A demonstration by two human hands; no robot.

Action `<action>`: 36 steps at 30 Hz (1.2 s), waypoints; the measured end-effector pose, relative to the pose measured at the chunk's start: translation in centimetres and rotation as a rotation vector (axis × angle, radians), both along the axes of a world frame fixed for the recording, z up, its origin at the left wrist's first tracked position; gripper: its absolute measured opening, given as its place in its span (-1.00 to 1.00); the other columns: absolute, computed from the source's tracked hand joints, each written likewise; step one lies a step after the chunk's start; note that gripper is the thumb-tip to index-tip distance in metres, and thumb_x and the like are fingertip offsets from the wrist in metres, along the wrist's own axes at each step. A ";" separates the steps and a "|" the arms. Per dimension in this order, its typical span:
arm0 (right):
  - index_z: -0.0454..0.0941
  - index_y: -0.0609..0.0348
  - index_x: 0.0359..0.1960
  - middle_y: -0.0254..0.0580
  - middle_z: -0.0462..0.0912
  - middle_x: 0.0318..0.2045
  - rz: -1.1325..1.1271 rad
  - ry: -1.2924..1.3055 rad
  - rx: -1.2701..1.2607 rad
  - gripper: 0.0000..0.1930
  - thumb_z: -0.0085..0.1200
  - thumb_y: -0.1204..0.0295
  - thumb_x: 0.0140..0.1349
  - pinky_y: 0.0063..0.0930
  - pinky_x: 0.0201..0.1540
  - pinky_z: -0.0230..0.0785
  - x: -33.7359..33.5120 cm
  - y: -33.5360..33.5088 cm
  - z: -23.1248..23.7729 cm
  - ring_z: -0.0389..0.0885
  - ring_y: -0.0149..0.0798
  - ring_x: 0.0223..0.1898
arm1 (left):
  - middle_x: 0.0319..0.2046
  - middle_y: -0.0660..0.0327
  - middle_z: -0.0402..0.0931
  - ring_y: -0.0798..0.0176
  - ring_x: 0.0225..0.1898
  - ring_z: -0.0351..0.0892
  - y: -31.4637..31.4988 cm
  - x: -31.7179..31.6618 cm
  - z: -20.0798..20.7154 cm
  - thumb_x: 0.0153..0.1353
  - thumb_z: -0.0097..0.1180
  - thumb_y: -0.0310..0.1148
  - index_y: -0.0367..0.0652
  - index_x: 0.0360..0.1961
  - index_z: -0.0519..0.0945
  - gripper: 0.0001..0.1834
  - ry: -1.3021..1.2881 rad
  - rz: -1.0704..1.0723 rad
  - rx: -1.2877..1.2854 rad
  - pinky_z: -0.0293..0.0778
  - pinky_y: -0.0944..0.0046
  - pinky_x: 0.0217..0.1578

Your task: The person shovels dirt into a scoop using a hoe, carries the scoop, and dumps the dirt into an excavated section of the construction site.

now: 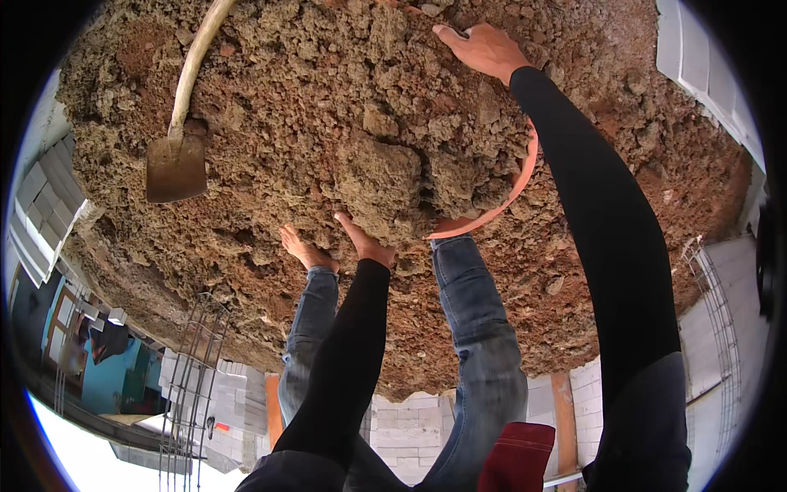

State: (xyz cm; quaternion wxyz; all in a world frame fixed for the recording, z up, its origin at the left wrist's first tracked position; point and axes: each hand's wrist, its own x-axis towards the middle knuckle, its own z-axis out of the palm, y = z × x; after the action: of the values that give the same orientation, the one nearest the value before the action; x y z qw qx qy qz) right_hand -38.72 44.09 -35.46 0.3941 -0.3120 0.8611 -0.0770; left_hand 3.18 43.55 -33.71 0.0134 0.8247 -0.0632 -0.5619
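Observation:
A round orange basin (531, 156) sits on the soil, heaped with brown earth; much of its rim is buried or out of sight. One large earth clod (379, 182) lies on top. My left hand (366, 243) is closed at the basin's near left edge, thumb showing and fingers mostly hidden. Reaching to the far right edge, my right hand (485, 51) is bent round the rim, its thumb pointing left. Soil and the hand itself cover the rim there. To the left lies a hoe (176, 168) with a rusty square blade and a pale wooden handle.
Loose reddish-brown soil (246, 164) spreads all around. My bare foot (307, 250) stands left of my left hand; my jeans leg (471, 287) is against the basin's near side. Grey blocks (41, 205), rebar cages (193, 353) and a block wall (410, 430) border the ground.

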 end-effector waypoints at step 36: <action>0.25 0.22 -0.78 -0.26 0.12 -0.84 -0.986 -0.298 -0.369 -0.18 -0.30 -0.32 0.36 -0.08 -0.62 -0.01 32.8 9.9 47.1 0.10 -0.22 -0.78 | 0.11 0.06 0.26 -0.04 0.09 0.28 -20.4 12.2 54.8 0.36 -0.26 0.27 -0.06 0.26 0.28 -0.30 0.493 -0.574 -0.269 0.25 -0.09 0.08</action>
State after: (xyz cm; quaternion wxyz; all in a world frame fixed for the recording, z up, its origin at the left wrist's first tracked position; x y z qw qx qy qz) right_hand -5.92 54.03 11.67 0.3676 0.0789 0.8124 -0.4457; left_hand 15.36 23.11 21.06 -0.0214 0.6047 -0.3589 -0.7107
